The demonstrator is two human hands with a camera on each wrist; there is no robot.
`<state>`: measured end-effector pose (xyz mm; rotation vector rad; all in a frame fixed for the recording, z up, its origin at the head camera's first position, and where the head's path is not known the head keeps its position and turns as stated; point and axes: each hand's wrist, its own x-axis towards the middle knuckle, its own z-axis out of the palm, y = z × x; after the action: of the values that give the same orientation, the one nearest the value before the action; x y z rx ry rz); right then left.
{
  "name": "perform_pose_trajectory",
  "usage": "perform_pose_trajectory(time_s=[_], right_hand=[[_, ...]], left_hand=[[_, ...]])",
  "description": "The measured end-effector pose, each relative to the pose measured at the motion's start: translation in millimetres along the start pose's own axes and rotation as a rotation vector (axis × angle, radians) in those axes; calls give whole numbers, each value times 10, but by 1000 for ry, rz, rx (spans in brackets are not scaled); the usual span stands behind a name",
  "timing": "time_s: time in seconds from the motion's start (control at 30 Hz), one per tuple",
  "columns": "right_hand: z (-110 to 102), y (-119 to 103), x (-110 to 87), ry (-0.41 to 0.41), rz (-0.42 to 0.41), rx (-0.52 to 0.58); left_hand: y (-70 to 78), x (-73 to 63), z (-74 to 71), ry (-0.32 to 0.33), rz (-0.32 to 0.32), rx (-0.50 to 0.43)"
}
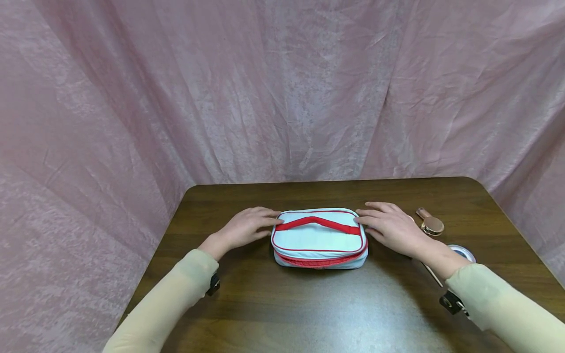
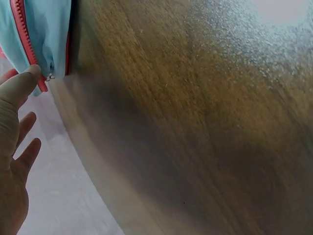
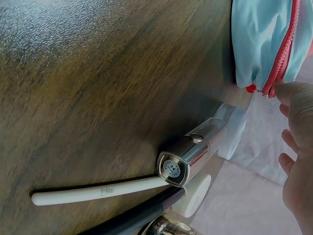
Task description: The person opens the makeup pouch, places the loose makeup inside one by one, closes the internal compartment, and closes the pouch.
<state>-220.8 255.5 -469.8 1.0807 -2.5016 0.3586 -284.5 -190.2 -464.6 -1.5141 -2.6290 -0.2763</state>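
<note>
A pale blue-white zip pouch (image 1: 318,240) with red piping, a red zipper and a red strap handle (image 1: 314,221) lies on the wooden table. At its left end is my left hand (image 1: 247,227), fingers extended and fingertips at the top edge. In the left wrist view, the thumb of the left hand (image 2: 12,105) meets the end of the red zipper (image 2: 25,34). My right hand (image 1: 393,228) reaches the opposite end with spread fingers. The right wrist view has its thumb (image 3: 291,93) beside the zipper end of the pouch (image 3: 259,44).
Right of the pouch lie a rose-gold round-headed item (image 1: 432,225) and a round case (image 1: 462,252), partly behind the right forearm. A white-handled stick marked MSQ (image 3: 98,191), a dark-handled item (image 3: 132,213) and a shiny rectangular tube (image 3: 190,152) lie below the right hand. Pink curtains (image 1: 282,98) hang behind the table.
</note>
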Motion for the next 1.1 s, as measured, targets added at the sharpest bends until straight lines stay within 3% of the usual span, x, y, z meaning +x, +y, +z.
perform_pose_trajectory(time_s=[0.7,0.87,1.1], right_hand=[[60,26,11,6,18,36],[50,9,10,5,79,80],[21,-12,27,1,186,178]], left_hand=[[3,-4,4,-18,-15,-24],[6,-6,-11,-28,-35,-41],[-20,-12,-24,17,-49,-96]])
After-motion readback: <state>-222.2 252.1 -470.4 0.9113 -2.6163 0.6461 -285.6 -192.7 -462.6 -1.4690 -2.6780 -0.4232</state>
